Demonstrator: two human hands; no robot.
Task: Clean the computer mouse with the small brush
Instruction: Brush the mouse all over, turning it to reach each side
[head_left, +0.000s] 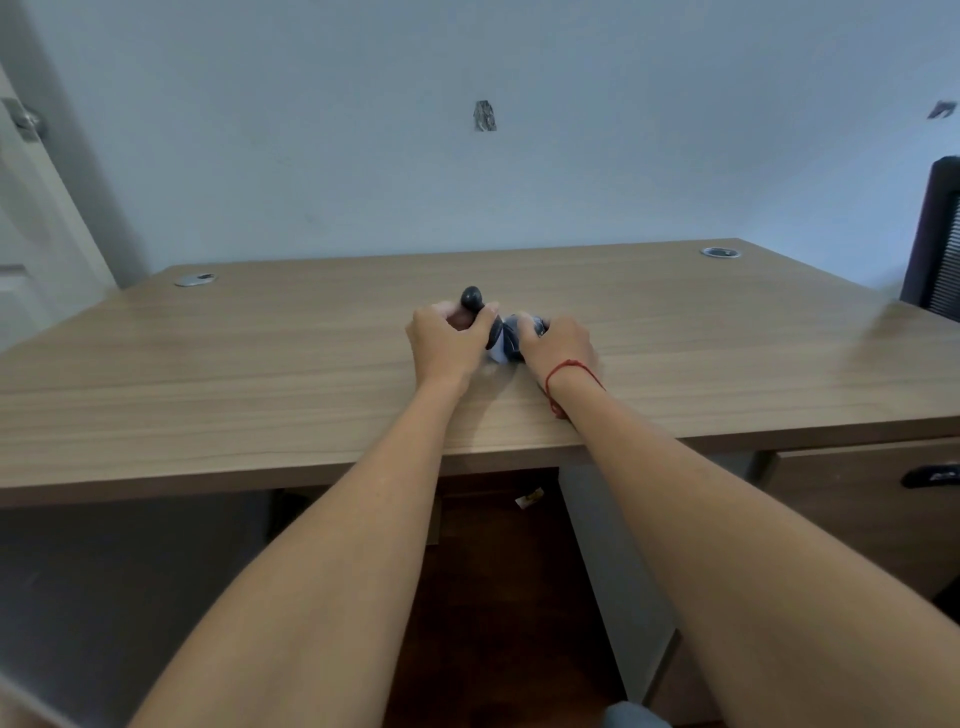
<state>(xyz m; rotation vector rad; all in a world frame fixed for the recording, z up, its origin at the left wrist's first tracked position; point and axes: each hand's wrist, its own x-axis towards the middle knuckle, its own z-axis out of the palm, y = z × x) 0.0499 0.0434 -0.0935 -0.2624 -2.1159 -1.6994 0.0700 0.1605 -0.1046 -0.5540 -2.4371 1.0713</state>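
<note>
At the middle of the wooden desk (260, 374), my left hand (449, 343) is closed around a small brush (474, 299) with a dark rounded handle that sticks up past my fingers. Its pale bristle end points down and right toward the dark computer mouse (514, 332). My right hand (558, 345), with a red string around its wrist, holds the mouse against the desk. My fingers hide most of the mouse, and only a small part shows between the two hands.
Two round metal cable grommets sit in the desk's far corners, one on the left (196, 279) and one on the right (720, 253). A dark chair (935, 249) stands at the right edge. A drawer with a black handle (930, 475) is under the desk on the right.
</note>
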